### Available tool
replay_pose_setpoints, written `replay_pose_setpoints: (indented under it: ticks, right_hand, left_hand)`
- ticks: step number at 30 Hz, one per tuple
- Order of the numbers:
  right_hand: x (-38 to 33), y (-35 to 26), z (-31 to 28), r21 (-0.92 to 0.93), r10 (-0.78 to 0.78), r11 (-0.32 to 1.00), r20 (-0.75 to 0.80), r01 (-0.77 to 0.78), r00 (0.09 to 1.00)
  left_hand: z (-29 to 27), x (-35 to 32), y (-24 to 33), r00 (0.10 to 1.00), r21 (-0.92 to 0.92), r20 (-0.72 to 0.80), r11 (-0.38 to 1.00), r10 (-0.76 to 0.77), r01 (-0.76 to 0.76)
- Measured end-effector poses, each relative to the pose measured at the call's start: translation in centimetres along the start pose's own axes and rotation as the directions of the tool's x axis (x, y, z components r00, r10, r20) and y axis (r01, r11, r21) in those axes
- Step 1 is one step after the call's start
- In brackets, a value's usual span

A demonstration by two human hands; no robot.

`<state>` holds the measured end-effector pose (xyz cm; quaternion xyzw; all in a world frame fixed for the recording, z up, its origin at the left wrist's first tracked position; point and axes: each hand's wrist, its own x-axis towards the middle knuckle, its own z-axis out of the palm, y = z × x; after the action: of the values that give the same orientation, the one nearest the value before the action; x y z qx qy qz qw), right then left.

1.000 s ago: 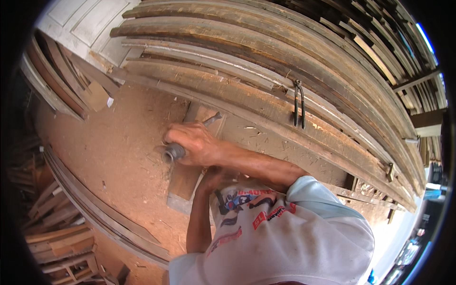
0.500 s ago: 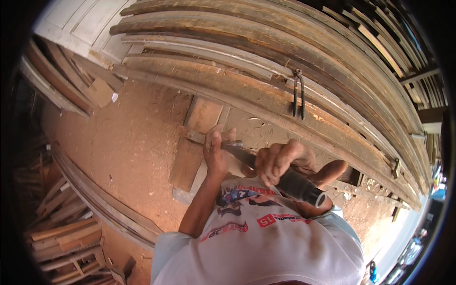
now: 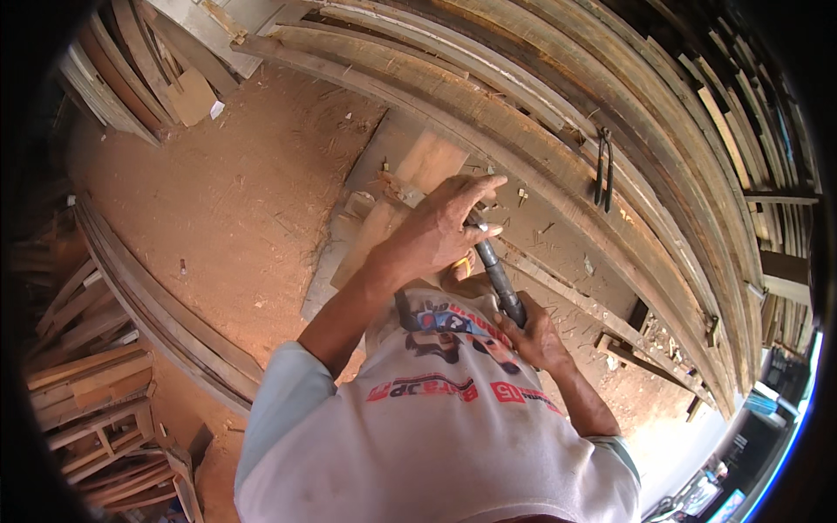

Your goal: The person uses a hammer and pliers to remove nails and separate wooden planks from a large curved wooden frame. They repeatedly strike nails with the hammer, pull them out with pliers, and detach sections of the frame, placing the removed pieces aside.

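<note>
My right hand (image 3: 536, 336) is closed around the lower grip of a black tubular-handled tool (image 3: 499, 275), which slants up and left. The tool's far end is partly hidden by my left hand (image 3: 440, 222). That hand is open, thumb and forefinger stretched out and apart on either side of the end; whether it touches the tool is hard to tell. Beneath my left arm lie a short wooden board (image 3: 362, 240) and a paler board piece (image 3: 432, 159). Part of my foot with a yellow sandal strap (image 3: 466, 264) shows behind the handle.
Long stacked planks (image 3: 488, 118) run across the far side. Black-handled pincers (image 3: 604, 170) rest on them. Curved planks (image 3: 166, 305) and a pile of wood offcuts (image 3: 96, 383) lie at left. The dirt floor (image 3: 253, 192) has scattered chips.
The tool has dropped away from near my face, and its grip is now lower in my right hand. My left hand has moved right, to the tool's far end. The view has shifted.
</note>
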<state>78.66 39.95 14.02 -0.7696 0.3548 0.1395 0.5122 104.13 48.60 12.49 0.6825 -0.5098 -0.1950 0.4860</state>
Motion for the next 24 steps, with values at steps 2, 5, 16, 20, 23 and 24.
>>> replay_pose_setpoints:
  ticks: [2, 5, 16, 20, 23, 24]
  right_hand:
    - [0.8, -0.2, 2.2, -0.021, 0.024, 0.999, -0.096, -0.026, 0.995]
    - [2.1, -1.1, 4.7, 0.008, 0.065, 0.998, -0.144, -0.064, 0.988]
    - [4.0, -5.1, 8.7, 0.041, -0.261, 0.955, -0.356, 0.294, 0.897]
    - [6.5, -3.8, 9.1, -0.162, -0.075, 0.986, -0.272, 0.031, 0.959]
    - [5.5, -5.6, 8.6, -0.141, -0.077, 0.989, -0.292, 0.037, 0.953]
    - [4.2, -7.2, 8.5, -0.095, -0.097, 0.993, -0.318, 0.070, 0.943]
  left_hand:
    - [-4.8, -1.5, -0.7, 1.000, 0.078, -0.002, 0.997, 0.011, -0.011]
    - [-11.4, -4.3, -4.1, 0.928, -0.016, -0.046, 0.929, -0.370, 0.369]
    - [-6.4, -5.2, -20.8, 0.953, 0.015, 0.120, 0.960, -0.279, 0.280]
    - [-5.9, -5.0, -22.1, 0.947, -0.075, 0.151, 0.952, -0.284, 0.298]
    - [-5.5, -5.8, -22.8, 0.982, 0.072, 0.034, 0.980, -0.186, 0.183]
    - [-5.3, -6.5, -22.5, 0.970, 0.025, 0.066, 0.972, -0.236, 0.235]
